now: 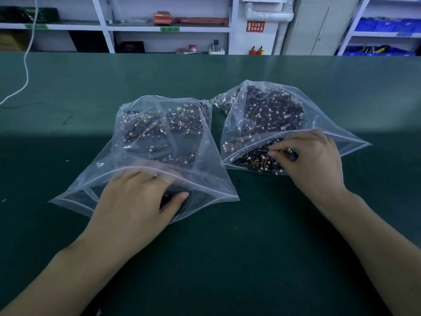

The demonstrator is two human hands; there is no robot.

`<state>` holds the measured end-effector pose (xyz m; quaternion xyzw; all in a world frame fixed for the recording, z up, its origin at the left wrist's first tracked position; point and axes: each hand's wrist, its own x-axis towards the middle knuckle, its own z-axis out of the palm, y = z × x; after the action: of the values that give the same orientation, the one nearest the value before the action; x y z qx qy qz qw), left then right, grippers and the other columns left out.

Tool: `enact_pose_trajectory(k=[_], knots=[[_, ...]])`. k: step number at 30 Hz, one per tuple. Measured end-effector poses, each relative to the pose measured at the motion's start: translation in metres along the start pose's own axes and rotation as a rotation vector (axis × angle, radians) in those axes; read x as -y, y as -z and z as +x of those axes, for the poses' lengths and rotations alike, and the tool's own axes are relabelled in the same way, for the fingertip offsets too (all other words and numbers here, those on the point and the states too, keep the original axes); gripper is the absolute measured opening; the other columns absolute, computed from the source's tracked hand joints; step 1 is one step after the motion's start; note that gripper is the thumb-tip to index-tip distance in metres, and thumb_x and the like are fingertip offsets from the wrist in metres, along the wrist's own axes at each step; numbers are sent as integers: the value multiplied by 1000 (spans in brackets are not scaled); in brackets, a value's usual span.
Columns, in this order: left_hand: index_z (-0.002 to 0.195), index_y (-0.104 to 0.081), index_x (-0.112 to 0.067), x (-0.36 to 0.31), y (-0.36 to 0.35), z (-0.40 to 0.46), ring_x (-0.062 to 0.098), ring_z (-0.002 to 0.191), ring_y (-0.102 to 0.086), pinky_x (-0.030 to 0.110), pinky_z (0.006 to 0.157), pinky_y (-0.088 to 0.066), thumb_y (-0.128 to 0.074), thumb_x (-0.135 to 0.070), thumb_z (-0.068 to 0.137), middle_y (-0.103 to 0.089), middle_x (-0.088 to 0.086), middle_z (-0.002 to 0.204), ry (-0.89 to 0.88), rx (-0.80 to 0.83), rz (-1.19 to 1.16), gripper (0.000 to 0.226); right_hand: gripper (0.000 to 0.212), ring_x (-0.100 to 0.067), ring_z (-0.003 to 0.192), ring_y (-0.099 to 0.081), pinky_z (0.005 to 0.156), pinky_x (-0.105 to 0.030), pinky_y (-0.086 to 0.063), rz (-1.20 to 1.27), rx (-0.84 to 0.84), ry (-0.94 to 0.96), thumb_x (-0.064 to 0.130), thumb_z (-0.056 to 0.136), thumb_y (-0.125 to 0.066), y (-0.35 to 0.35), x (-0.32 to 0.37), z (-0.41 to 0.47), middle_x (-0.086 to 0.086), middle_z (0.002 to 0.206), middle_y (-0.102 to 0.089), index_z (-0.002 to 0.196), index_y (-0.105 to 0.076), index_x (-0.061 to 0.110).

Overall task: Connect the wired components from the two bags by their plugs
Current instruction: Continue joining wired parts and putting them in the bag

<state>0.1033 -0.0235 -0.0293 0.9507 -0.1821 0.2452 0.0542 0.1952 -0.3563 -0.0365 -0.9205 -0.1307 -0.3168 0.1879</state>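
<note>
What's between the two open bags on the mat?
In the head view, only a narrow strip of bare green mat separates the left bag from the right bag.

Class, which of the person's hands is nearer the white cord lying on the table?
Left. The left hand reaches into the near-left bag, on the white cord's side; the right hand works at the other bag, farther right.

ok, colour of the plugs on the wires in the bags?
White plugs in the clear plastic bags, head view.
</note>
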Motion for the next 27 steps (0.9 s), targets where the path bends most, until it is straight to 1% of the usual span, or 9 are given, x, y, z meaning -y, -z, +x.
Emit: enact_pose_trajectory(k=[2, 4, 7, 10, 14, 17, 21, 24, 27], knots=[[106, -77, -38, 4, -1, -2, 20, 89, -74, 38, 74, -58, -72, -50, 91, -76, -14, 95, 36, 67, 8, 20, 15, -24, 95, -64, 94, -43, -50, 20, 16, -6, 21, 88, -86, 1, 3, 0, 4, 85, -72, 102, -84, 27], [105, -78, -38, 6, -2, -3, 20, 85, -75, 37, 67, -60, -70, -53, 91, -76, -13, 94, 74, 98, 27, 23, 23, -19, 86, -61, 83, -42, -55, 31, 35, -24, 9, 88, -81, 1, 6, -1, 7, 79, -64, 101, -84, 27], [97, -80, -37, 3, -3, -3, 23, 79, -73, 36, 60, -59, -80, -44, 85, -72, -10, 87, 98, 100, 68, 14, 31, -14, 70, -55, 66, -34, -51, 69, 79, -87, 2, 82, -72, 2, 12, -3, 10, 71, -55, 92, -78, 31], [97, -81, -39, 4, -2, -3, 23, 76, -73, 35, 58, -57, -78, -41, 87, -71, -11, 86, 123, 140, 67, 11, 30, -12, 65, -54, 63, -34, -52, 124, 106, -121, 4, 81, -70, 2, 20, -4, 6, 63, -51, 83, -68, 34], [101, -81, -41, 8, -2, -4, 21, 88, -72, 40, 67, -60, -71, -39, 94, -71, -17, 94, 156, 166, 0, 12, 22, -16, 60, -52, 64, -33, -53, 201, 99, -114, 10, 83, -70, 0, 30, -9, 4, 59, -49, 76, -65, 31], [109, -78, -37, 7, -3, -2, 22, 104, -69, 45, 84, -60, -70, -39, 96, -70, -14, 108, 122, 113, -38, 16, 22, -18, 54, -47, 62, -31, -49, 255, 73, -69, 8, 85, -70, -1, 34, -13, 3, 56, -47, 75, -66, 28], [145, -63, -35, -1, -6, 0, 21, 123, -61, 47, 101, -55, -51, -44, 106, -67, -9, 134, 46, 98, -30, 42, 25, -19, 51, -43, 60, -29, -44, 305, 36, -27, 3, 86, -69, -1, 40, -14, 2, 53, -41, 74, -67, 24], [158, -53, -29, -6, -10, -1, 27, 129, -60, 52, 104, -54, -48, -36, 106, -63, -1, 143, 20, 161, -1, 52, 26, -17, 50, -42, 56, -31, -46, 328, 17, 10, -1, 86, -69, -1, 46, -16, 4, 52, -39, 73, -68, 22], [155, -56, -26, -10, -11, 0, 29, 127, -59, 51, 104, -53, -54, -30, 105, -61, 2, 142, 21, 201, 18, 50, 27, -15, 50, -40, 55, -34, -48, 341, 9, 39, -3, 86, -70, -2, 49, -17, 6, 52, -35, 72, -69, 21]])
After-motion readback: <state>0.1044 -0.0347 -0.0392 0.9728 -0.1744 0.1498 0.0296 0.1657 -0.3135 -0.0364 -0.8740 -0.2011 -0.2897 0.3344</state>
